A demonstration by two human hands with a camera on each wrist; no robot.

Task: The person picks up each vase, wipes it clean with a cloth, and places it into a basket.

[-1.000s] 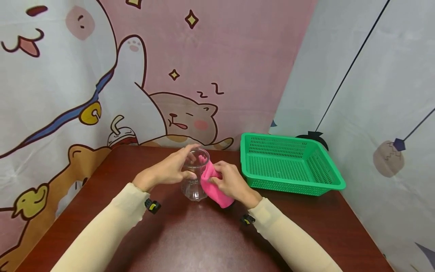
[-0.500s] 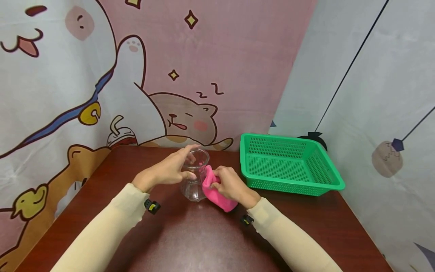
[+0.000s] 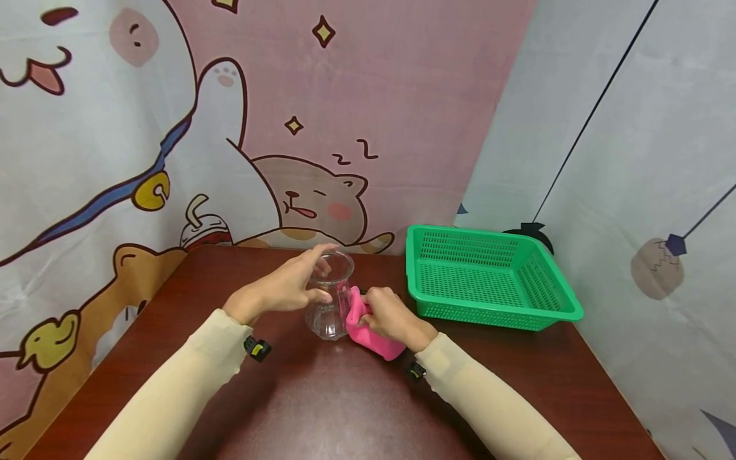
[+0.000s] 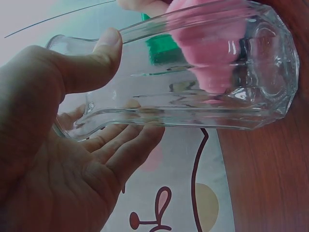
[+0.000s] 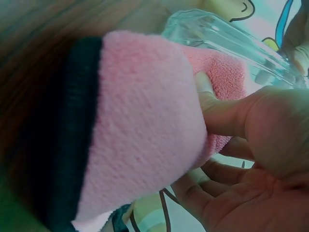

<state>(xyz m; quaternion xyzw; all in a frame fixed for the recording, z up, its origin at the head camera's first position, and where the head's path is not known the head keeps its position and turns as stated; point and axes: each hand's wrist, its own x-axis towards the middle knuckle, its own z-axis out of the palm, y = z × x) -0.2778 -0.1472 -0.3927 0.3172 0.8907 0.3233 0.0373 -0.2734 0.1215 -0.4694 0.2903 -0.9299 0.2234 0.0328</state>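
A clear glass vase (image 3: 326, 316) with a faceted base and flared neck stands upright on the dark red table. My left hand (image 3: 287, 284) grips it near the neck, thumb on one side and fingers round the other, as the left wrist view shows. With thumb and fingers my right hand (image 3: 391, 313) pinches a folded pink cloth (image 3: 368, 335) with a dark edge. That cloth lies against the right side of the vase, low on its wall. In the right wrist view the fluffy cloth (image 5: 140, 121) fills the middle, and the glass vase (image 5: 212, 31) shows behind it.
A green plastic basket (image 3: 494, 308) with slotted walls stands at the back right of the table (image 3: 322, 409). A cartoon-printed curtain (image 3: 402, 96) rises right behind the table and along its sides.
The right hand has slid the cloth down along the vase's side, from near the rim to lower, and slightly right. My left hand and the vase stay in place.
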